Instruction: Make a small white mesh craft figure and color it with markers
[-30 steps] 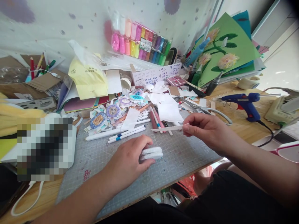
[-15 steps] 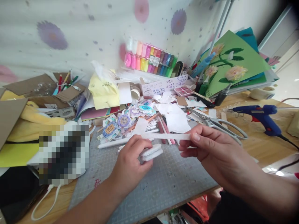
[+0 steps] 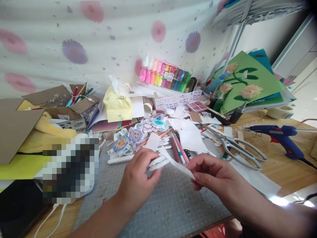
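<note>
My left hand (image 3: pixel 141 175) is closed around a stack of white, thick-edged pieces (image 3: pixel 158 162), pinched between thumb and fingers over the cutting mat (image 3: pixel 170 201). A narrow white paper strip (image 3: pixel 177 164) runs from the top of that stack to my right hand (image 3: pixel 210 173). The thumb and forefinger of my right hand pinch the strip's lower end, and it slants down to the right. Whether the far end is fixed to the stack I cannot tell. Just beyond the hands lie pens (image 3: pixel 175 150) and a white paper piece (image 3: pixel 192 138).
Grey-handled scissors (image 3: pixel 232 143) lie right of the mat, with a blue glue gun (image 3: pixel 279 132) farther right. Several round paper badges (image 3: pixel 121 142) lie at the mat's back. A yellow tissue pack (image 3: pixel 117 104) and a cardboard box (image 3: pixel 56 110) stand behind; a white cable (image 3: pixel 58 219) hangs at left.
My right hand has lowered and come nearer to my left, so the strip, level and taut before, now slants downward. The view has tilted up slightly.
</note>
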### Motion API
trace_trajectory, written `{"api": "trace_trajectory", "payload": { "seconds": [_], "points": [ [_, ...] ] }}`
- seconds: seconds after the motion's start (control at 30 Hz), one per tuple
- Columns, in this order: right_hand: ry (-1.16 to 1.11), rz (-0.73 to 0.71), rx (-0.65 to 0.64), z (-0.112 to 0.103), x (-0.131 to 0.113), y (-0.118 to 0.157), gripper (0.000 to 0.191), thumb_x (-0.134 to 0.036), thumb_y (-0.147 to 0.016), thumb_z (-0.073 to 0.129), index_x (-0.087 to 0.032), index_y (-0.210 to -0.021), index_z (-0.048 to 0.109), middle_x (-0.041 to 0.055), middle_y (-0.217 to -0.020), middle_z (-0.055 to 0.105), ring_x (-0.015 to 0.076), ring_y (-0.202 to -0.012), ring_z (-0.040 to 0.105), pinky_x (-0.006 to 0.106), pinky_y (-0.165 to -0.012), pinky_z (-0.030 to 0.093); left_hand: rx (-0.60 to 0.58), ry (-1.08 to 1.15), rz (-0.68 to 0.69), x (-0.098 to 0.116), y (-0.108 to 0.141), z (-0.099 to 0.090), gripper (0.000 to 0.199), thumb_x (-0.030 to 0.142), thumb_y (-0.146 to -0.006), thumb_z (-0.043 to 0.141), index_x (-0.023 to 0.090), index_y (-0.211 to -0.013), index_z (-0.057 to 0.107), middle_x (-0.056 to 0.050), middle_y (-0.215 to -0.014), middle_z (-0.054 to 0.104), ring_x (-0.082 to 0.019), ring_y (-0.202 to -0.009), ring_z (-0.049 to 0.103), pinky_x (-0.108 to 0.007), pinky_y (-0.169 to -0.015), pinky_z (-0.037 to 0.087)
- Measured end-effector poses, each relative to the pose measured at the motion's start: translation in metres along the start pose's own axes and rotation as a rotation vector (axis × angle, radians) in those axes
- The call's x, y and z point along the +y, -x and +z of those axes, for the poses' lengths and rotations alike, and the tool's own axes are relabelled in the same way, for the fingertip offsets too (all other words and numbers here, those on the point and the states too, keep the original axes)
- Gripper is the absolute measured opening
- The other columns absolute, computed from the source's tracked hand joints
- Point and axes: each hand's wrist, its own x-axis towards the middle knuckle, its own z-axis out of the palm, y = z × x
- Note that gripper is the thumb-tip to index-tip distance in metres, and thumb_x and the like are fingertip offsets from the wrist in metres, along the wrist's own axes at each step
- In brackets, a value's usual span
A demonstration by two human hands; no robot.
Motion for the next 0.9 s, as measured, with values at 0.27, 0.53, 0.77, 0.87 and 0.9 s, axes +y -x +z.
{"api": "trace_trajectory", "payload": {
  "seconds": [0.27,0.53,0.77,0.87,0.9],
  "points": [
    [0.626,-0.095,-0.010,-0.019,0.008,-0.010,0.022,-0.023,-0.078,0.058,-0.018,-0.099,0.065,0.0049,-0.087,0.064,0.0181,-0.077,0.058,0.031,-0.068,0.045,-0.190,-0.048,-0.096,-0.008,-0.002,0.003,0.011,0.018,-0.078,0.058,0.022,-0.088,0.057,-0.001,-0.086,0.064,-0.020,-0.083,0.061,-0.030,-0.073,0.046],
    [0.579,-0.180,-0.051,-0.012,0.016,-0.011,0.041,-0.020,-0.071,0.070,-0.021,-0.111,0.060,0.0044,-0.092,0.062,0.0165,-0.073,0.056,0.032,-0.069,0.045,-0.236,-0.051,-0.098,-0.006,-0.002,0.004,0.011,0.030,-0.079,0.059,0.022,-0.086,0.059,0.000,-0.083,0.065,-0.020,-0.077,0.062,-0.029,-0.068,0.047],
    [0.278,-0.085,-0.002,0.005,0.023,-0.027,0.037,-0.012,-0.068,0.071,-0.023,-0.093,0.047,-0.0059,-0.070,0.060,0.0103,-0.059,0.056,0.020,-0.055,0.043,-0.169,-0.042,-0.022,-0.014,0.000,0.004,0.018,0.041,-0.077,0.060,0.025,-0.084,0.062,0.001,-0.079,0.068,-0.020,-0.071,0.065,-0.028,-0.062,0.050],
    [0.235,-0.097,0.079,-0.003,0.019,-0.035,0.031,-0.011,-0.069,0.069,-0.022,-0.088,0.047,-0.0069,-0.066,0.057,0.0090,-0.057,0.054,0.019,-0.054,0.042,-0.044,-0.029,-0.011,-0.026,-0.001,0.006,0.023,0.047,-0.075,0.061,0.027,-0.086,0.065,-0.001,-0.087,0.071,-0.025,-0.081,0.068,-0.032,-0.068,0.054],
    [0.234,-0.110,0.110,-0.007,0.017,-0.037,0.030,-0.010,-0.069,0.068,-0.022,-0.086,0.047,-0.0069,-0.066,0.056,0.0089,-0.058,0.054,0.019,-0.055,0.041,-0.068,0.012,0.011,-0.028,0.000,0.008,0.023,0.047,-0.073,0.066,0.028,-0.086,0.066,-0.001,-0.095,0.071,-0.026,-0.091,0.067,-0.032,-0.075,0.054]
  ]
}}
